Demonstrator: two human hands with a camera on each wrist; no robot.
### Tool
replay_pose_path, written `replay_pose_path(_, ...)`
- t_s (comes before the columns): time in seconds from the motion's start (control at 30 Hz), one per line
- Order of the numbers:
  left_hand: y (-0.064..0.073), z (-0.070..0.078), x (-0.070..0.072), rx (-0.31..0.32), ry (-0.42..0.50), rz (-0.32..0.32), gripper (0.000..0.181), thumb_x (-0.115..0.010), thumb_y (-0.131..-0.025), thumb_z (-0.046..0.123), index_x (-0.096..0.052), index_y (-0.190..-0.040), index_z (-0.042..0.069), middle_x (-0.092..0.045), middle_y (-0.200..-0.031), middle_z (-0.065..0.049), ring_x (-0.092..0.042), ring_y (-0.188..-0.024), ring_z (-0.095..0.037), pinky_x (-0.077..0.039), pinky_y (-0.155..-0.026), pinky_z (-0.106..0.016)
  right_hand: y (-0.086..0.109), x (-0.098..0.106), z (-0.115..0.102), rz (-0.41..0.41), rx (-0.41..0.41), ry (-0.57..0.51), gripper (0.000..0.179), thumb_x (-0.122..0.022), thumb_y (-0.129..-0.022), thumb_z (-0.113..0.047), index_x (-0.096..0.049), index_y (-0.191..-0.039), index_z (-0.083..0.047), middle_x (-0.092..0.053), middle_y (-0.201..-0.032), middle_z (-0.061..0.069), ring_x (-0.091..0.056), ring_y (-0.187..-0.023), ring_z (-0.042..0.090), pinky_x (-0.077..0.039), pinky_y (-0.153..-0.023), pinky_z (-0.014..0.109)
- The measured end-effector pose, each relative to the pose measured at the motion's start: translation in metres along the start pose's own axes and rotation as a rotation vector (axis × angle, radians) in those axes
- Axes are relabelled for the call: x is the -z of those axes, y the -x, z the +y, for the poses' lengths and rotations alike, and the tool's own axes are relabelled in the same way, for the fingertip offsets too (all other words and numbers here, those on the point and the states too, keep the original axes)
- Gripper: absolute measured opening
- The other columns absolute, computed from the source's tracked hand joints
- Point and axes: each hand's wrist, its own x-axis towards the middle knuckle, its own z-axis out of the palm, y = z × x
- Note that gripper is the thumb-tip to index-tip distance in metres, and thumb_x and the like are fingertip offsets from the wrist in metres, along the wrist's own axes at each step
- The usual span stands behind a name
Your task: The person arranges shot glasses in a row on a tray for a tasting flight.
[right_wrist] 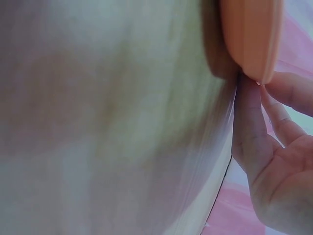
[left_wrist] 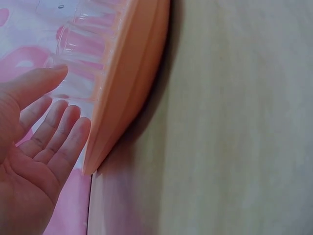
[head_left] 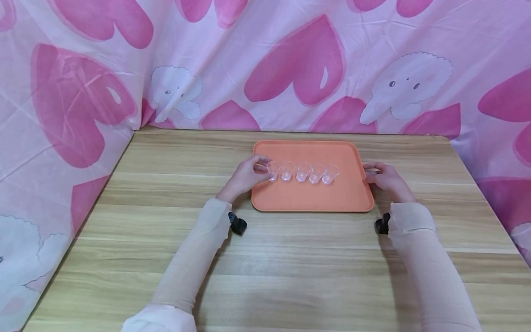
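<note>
Several small clear plastic cups (head_left: 302, 172) stand upright in a row on an orange tray (head_left: 307, 200). My left hand (head_left: 248, 174) reaches over the tray's left edge to the leftmost cup (head_left: 273, 170), with thumb and fingers on either side of it. In the left wrist view, the fingers of that hand (left_wrist: 41, 132) are extended and the thumb overlaps the cup; firm contact cannot be made out. At the tray's right edge, my right hand (head_left: 386, 179) pinches the rim. The right wrist view shows fingers (right_wrist: 249, 117) below the edge and the thumb against its side.
The tray lies on a wood-grain table (head_left: 307, 263), near its back edge. A pink curtain (head_left: 207, 60) with hearts and white cartoon animals hangs behind and along the sides. Black wrist cameras (head_left: 238, 224) sit at both sleeve cuffs.
</note>
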Motion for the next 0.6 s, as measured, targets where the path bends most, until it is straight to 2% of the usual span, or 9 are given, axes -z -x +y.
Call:
replay_pose_path(0.23,0.005,0.002,0.007,-0.016,-0.020,0.001,0.048,-0.070,-0.086,0.012,-0.052,-0.130,0.003,-0.061,-0.121,-0.016,-0.060,-0.114,-0.029,-0.051,-0.101,-0.037,0.000,0.001,0.000,-0.004,-0.001,-0.007,0.055,-0.046,-0.097,-0.012,-0.026,-0.146,0.006,-0.043,-0.141,0.030,-0.055,-0.078,-0.011,-0.049,-0.075,0.010)
replay_pose_path(0.43,0.013,0.007,0.023,-0.002,-0.087,0.037,0.050,-0.066,-0.089,0.013,-0.048,-0.134,0.003,-0.056,-0.130,-0.017,-0.055,-0.120,-0.030,-0.048,-0.105,-0.039,0.004,0.003,0.001,-0.010,0.013,0.027,0.057,-0.048,-0.098,-0.016,-0.026,-0.145,0.007,-0.042,-0.139,0.031,-0.052,-0.077,-0.013,-0.048,-0.076,0.009)
replay_pose_path(0.53,0.019,0.008,0.035,0.012,-0.149,0.111,0.050,-0.063,-0.091,0.017,-0.047,-0.137,0.004,-0.052,-0.137,-0.017,-0.050,-0.126,-0.032,-0.044,-0.109,-0.043,0.006,0.003,0.000,0.059,0.035,0.029,0.055,-0.044,-0.100,-0.022,-0.029,-0.143,0.009,-0.044,-0.134,0.033,-0.056,-0.080,-0.007,-0.051,-0.076,0.013)
replay_pose_path(0.6,0.024,0.008,0.045,0.016,-0.196,0.175,0.052,-0.060,-0.093,0.020,-0.044,-0.139,0.003,-0.048,-0.141,-0.018,-0.045,-0.130,-0.033,-0.040,-0.112,-0.046,0.008,0.002,-0.001,0.175,0.063,0.057,0.055,-0.039,-0.101,-0.026,-0.031,-0.143,0.009,-0.045,-0.131,0.034,-0.060,-0.090,0.007,-0.053,-0.081,0.023)
